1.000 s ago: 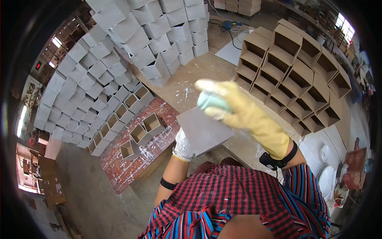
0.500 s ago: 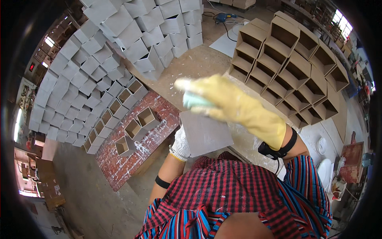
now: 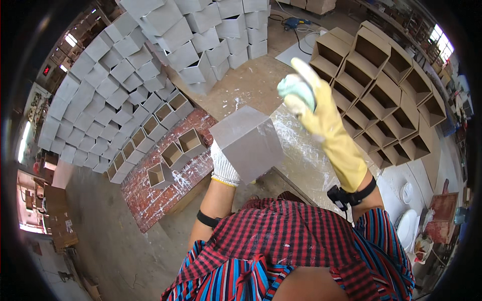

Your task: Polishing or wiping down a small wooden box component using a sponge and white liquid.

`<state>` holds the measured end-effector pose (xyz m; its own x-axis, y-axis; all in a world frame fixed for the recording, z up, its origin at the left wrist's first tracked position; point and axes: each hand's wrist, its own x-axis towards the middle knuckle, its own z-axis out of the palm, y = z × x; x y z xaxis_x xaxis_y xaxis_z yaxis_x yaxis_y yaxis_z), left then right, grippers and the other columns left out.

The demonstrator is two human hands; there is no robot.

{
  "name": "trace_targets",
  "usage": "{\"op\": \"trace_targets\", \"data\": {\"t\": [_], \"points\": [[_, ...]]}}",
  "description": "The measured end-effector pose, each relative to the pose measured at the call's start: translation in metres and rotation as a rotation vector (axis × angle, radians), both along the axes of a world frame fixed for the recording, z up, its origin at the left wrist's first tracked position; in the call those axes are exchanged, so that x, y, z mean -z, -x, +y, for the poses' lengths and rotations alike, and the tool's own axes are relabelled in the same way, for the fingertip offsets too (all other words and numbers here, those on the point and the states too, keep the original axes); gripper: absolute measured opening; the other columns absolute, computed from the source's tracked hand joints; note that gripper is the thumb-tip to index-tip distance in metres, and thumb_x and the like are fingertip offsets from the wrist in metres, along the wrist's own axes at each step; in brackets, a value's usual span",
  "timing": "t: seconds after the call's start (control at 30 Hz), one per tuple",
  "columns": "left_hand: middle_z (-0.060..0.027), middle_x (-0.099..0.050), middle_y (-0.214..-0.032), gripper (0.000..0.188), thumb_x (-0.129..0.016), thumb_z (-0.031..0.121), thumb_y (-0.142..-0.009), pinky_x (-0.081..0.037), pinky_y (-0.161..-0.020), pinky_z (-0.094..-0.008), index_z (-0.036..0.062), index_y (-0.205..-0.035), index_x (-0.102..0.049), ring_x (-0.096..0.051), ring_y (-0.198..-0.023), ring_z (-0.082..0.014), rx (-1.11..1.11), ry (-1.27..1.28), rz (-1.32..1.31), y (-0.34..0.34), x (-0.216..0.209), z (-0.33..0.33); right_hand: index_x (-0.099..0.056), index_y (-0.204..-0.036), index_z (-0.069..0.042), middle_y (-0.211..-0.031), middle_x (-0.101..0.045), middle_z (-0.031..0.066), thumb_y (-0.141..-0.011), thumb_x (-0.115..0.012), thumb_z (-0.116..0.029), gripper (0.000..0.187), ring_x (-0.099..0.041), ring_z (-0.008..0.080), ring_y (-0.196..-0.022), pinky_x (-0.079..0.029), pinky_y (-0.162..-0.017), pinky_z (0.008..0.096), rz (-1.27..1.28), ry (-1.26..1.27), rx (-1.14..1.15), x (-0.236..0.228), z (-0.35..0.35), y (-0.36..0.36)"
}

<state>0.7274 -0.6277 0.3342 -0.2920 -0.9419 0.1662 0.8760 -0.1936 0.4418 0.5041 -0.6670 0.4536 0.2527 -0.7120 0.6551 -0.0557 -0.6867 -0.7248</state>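
Note:
A grey-coated box (image 3: 251, 145) is held tilted in front of me, two of its faces turned up toward the view. My left hand (image 3: 224, 167), in a white knitted glove, grips it from the left; most of its fingers are hidden by the box. To the upper right, apart from the box, my right hand (image 3: 317, 114) wears a long yellow rubber glove with pale smears. It is closed around a pale green sponge (image 3: 296, 91), slightly blurred.
Several grey boxes (image 3: 83, 108) are stacked at left and back. Open small boxes (image 3: 172, 154) stand on a paint-spattered red board (image 3: 150, 208). Brown uncoated boxes (image 3: 384, 98) are stacked at right, near a white-smeared work surface (image 3: 301, 145). A blue power tool (image 3: 295, 22) lies beyond.
My right hand, with the sponge, has moved off the box, up and to the right. The box has turned in my left hand, so a second face shows.

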Motion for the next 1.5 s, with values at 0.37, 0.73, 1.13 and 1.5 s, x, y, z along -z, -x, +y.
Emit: {"op": "trace_targets", "data": {"t": [0.37, 0.73, 1.13, 1.5], "points": [[-0.0151, -0.04, -0.139, 0.049, -0.023, 0.033, -0.098, -0.033, -0.106, -0.0438, 0.0055, -0.136, -0.036, -0.04, -0.127, -0.0301, -0.147, 0.45, -0.866, 0.022, 0.004, -0.002, -0.048, -0.13, -0.015, -0.1, -0.06, 0.008, -0.07, -0.066, -0.018, 0.063, -0.058, 0.015, -0.06, -0.045, -0.047, 0.0296, 0.986, 0.805, 0.288, -0.026, 0.006, -0.035], [-0.0107, -0.056, -0.122, 0.043, -0.049, 0.031, -0.09, -0.048, -0.087, -0.0357, 0.0066, -0.125, -0.049, -0.054, -0.11, -0.0228, -0.452, 0.514, -1.516, 0.01, -0.008, 0.022, -0.044, -0.135, -0.004, -0.121, -0.053, 0.0114, -0.088, -0.06, -0.025, 0.053, -0.051, 0.019, -0.109, -0.039, -0.096, 0.0301, -0.273, -0.311, 0.179, 0.054, -0.012, -0.025], [-0.0123, -0.044, -0.137, 0.045, -0.028, 0.031, -0.101, -0.037, -0.104, -0.0412, 0.0072, -0.138, -0.037, -0.045, -0.123, -0.0282, -0.054, 0.185, -0.498, 0.003, 0.034, 0.029, -0.051, -0.123, -0.005, -0.108, -0.059, 0.01, -0.093, -0.054, -0.028, 0.038, -0.058, 0.0203, -0.096, -0.047, -0.086, 0.0324, -0.765, -0.95, -0.275, 0.032, 0.044, -0.01], [-0.0127, -0.05, -0.128, 0.039, -0.038, 0.024, -0.096, -0.041, -0.099, -0.0389, 0.0055, -0.129, -0.043, -0.049, -0.117, -0.0263, -0.434, 0.517, -1.337, 0.005, -0.001, 0.022, -0.033, -0.141, -0.013, -0.12, -0.057, 0.0124, -0.094, -0.053, -0.024, 0.053, -0.061, 0.0167, -0.074, -0.054, -0.063, 0.0262, -0.815, -0.772, -0.196, 0.035, 0.027, 0.005]]}}
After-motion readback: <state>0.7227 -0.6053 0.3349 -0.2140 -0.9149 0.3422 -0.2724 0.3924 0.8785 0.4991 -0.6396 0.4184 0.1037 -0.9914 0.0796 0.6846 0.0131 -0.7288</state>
